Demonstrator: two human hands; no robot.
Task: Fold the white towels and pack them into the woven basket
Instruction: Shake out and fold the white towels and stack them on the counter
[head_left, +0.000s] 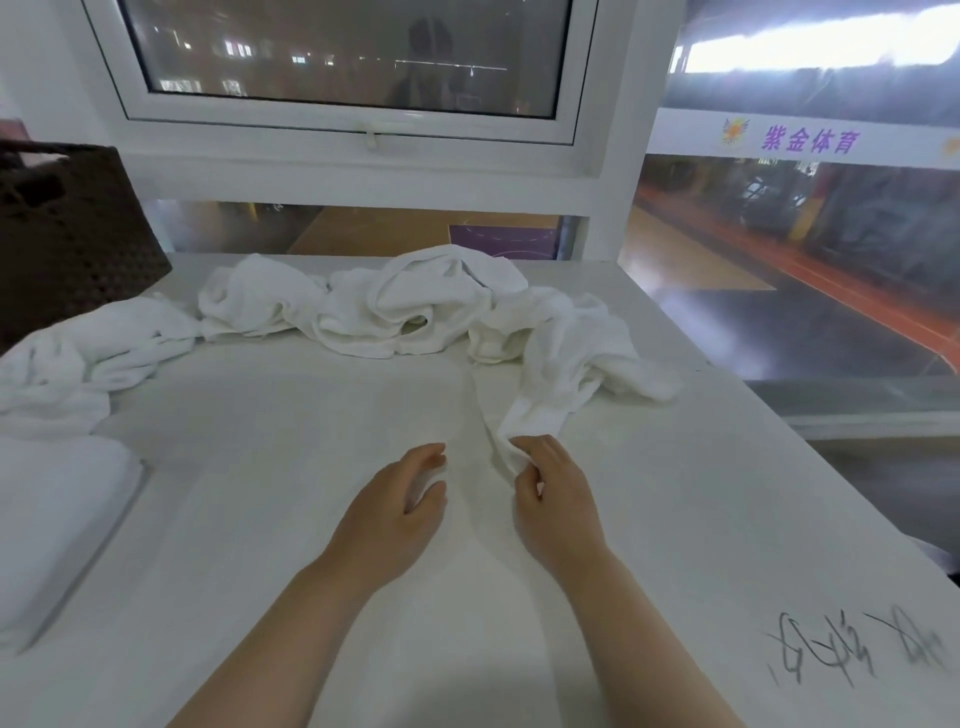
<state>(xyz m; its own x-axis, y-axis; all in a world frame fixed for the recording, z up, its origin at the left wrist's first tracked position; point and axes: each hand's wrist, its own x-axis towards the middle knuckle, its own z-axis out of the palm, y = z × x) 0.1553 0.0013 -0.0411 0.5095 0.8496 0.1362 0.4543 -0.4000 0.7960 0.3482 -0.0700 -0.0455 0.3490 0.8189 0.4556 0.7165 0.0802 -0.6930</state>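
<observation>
Your right hand (553, 499) pinches a towel (566, 358) corner; left hand (400, 512) loosely curled, empty; woven basket (67, 234) beyond.

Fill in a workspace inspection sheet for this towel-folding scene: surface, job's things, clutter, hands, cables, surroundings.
Surface: white table, scribbled marks near right.
Job's things: crumpled white towels across the far side; spread towel under the hands; folded towel at left; woven basket far left.
Clutter: nothing seen.
Hands: left hand curled on the spread towel, grip unclear; right hand pinches a towel end.
Cables: nothing seen.
Surroundings: window ahead; sports court below.
</observation>
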